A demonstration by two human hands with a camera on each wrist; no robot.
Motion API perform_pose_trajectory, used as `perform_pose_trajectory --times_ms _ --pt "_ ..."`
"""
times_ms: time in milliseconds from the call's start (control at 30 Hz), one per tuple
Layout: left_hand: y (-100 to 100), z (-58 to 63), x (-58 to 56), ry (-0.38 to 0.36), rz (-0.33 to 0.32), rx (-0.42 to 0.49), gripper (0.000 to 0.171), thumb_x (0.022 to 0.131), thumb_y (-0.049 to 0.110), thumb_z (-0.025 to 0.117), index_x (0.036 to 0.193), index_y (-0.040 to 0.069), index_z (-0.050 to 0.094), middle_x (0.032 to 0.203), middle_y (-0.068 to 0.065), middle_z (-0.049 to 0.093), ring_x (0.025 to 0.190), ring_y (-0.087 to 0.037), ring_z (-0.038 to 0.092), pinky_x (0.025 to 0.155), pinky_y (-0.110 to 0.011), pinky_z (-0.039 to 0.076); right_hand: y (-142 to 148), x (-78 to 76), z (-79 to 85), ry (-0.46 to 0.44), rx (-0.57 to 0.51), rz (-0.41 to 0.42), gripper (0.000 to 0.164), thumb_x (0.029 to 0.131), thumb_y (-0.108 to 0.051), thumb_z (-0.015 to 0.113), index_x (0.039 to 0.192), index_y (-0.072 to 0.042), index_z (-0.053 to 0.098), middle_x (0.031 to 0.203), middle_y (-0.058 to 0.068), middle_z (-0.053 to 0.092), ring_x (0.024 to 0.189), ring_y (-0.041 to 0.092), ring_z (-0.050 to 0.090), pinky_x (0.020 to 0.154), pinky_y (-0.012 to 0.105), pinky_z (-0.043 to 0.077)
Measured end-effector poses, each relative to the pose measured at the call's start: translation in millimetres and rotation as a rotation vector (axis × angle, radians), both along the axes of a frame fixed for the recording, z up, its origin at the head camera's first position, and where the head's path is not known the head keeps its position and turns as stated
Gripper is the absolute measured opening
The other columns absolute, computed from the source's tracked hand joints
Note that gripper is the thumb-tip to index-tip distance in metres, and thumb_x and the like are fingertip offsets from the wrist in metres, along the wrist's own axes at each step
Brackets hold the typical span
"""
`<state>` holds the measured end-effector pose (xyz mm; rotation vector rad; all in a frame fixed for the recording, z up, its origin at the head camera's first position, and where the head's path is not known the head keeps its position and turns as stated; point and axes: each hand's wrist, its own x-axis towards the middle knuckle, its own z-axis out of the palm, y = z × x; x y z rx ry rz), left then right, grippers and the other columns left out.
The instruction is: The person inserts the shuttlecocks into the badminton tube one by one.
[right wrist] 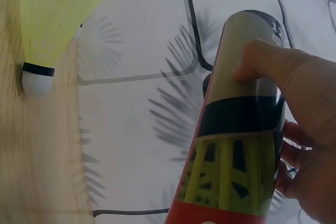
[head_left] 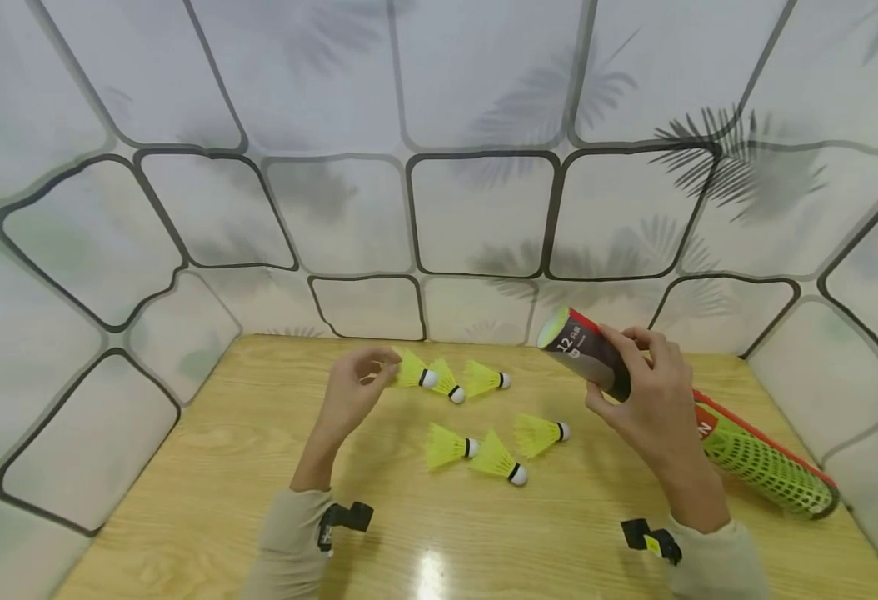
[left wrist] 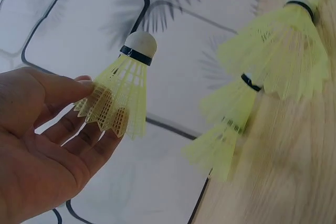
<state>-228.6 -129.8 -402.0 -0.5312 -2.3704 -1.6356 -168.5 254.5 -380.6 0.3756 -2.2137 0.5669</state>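
My left hand (head_left: 356,379) pinches a yellow shuttlecock (left wrist: 118,87) by the edge of its skirt, thumb on one side and fingers on the other. Its white cork points up and away from the palm in the left wrist view. My right hand (head_left: 652,392) grips a long shuttlecock tube (head_left: 769,460) around its upper part. The tube slants up to the left, with a dark printed end marked 12 and a green mesh-patterned lower part edged in red. Yellow-green shows at its raised end. Part of the tube is hidden behind the right hand.
Several more yellow shuttlecocks lie on the wooden table (head_left: 221,500). Two of them, including one shuttlecock (head_left: 486,379), lie beside the held one; a nearer group includes another shuttlecock (head_left: 495,460). A patterned wall (head_left: 480,217) bounds the table at the back and sides.
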Motion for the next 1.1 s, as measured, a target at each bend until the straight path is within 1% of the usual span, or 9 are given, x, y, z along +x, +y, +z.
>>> perform_pose_trajectory --times_ms 100,167,267,367,567,733,800,967,1100 --pt "6.5 1.4 -1.1 -0.004 -0.012 0.012 0.012 0.097 0.002 0.068 0.108 -0.002 0.072 0.107 -0.017 0.072 0.096 -0.035 0.072 0.083 -0.044 0.061 -0.3 -2.5 -1.8 0.006 -0.013 -0.009 0.070 0.067 -0.007 0.085 0.133 -0.001 0.064 0.119 0.026 0.054 0.102 0.044 0.050 0.081 0.063 0.042" --pt "10.1 2.3 -1.5 -0.001 -0.010 0.014 0.012 0.097 0.002 0.068 0.108 -0.002 0.072 0.107 -0.017 0.072 0.096 -0.035 0.072 0.084 -0.046 0.061 1.4 -1.7 -0.7 0.009 -0.023 -0.014 0.069 0.066 -0.007 0.086 0.132 0.000 0.064 0.119 0.026 0.054 0.102 0.044 0.050 0.081 0.064 0.041" --pt "12.7 2.5 -1.9 0.014 -0.004 0.019 0.011 0.096 0.001 0.069 0.106 0.000 0.073 0.108 -0.017 0.072 0.096 -0.035 0.072 0.084 -0.047 0.061 2.4 -0.2 0.5 0.007 -0.025 -0.020 0.068 0.067 -0.008 0.086 0.132 -0.001 0.065 0.120 0.026 0.054 0.102 0.044 0.050 0.082 0.065 0.041" --pt "14.7 2.8 -3.0 0.033 0.006 0.025 0.010 0.097 0.002 0.069 0.105 0.001 0.074 0.109 -0.015 0.073 0.094 -0.033 0.071 0.083 -0.045 0.061 2.5 0.8 0.9 0.002 -0.025 -0.024 0.068 0.067 -0.007 0.086 0.132 -0.001 0.064 0.120 0.026 0.054 0.103 0.044 0.050 0.082 0.066 0.040" --pt "24.1 8.9 -5.8 0.059 -0.016 0.081 0.009 0.098 0.003 0.068 0.106 0.000 0.073 0.109 -0.016 0.071 0.090 -0.032 0.071 0.080 -0.046 0.062 3.4 1.6 0.5 -0.006 -0.033 -0.018 0.069 0.068 -0.006 0.086 0.132 -0.001 0.063 0.122 0.026 0.053 0.105 0.043 0.049 0.082 0.064 0.040" --pt "36.4 19.8 -6.0 0.090 -0.032 0.120 0.008 0.098 0.000 0.068 0.104 -0.001 0.073 0.106 -0.017 0.072 0.087 -0.033 0.071 0.077 -0.042 0.063 2.6 3.7 1.2 -0.019 -0.045 -0.013 0.069 0.068 -0.006 0.087 0.132 -0.001 0.063 0.123 0.026 0.052 0.108 0.043 0.049 0.083 0.067 0.040" --pt "40.9 24.3 -5.6 0.098 -0.039 0.123 0.008 0.098 0.000 0.068 0.104 -0.001 0.073 0.105 -0.017 0.072 0.087 -0.033 0.071 0.075 -0.036 0.062 1.7 4.5 1.1 -0.025 -0.048 -0.015 0.069 0.068 -0.005 0.087 0.133 -0.001 0.062 0.123 0.026 0.051 0.109 0.043 0.050 0.084 0.068 0.041" --pt "50.9 35.7 -4.7 0.121 -0.041 0.110 0.008 0.097 0.002 0.070 0.105 0.001 0.073 0.107 -0.014 0.072 0.090 -0.030 0.071 0.075 -0.027 0.060 1.0 6.1 1.7 -0.036 -0.045 -0.014 0.070 0.068 -0.005 0.086 0.134 -0.001 0.061 0.124 0.026 0.050 0.108 0.042 0.049 0.082 0.061 0.045" --pt "59.8 45.9 -3.7 0.162 -0.055 0.128 0.009 0.096 0.000 0.070 0.105 0.000 0.073 0.105 -0.015 0.073 0.088 -0.033 0.071 0.074 -0.026 0.059 0.7 6.8 3.3 -0.035 -0.042 -0.011 0.069 0.069 -0.006 0.085 0.134 -0.002 0.060 0.125 0.026 0.049 0.107 0.042 0.049 0.080 0.060 0.044"
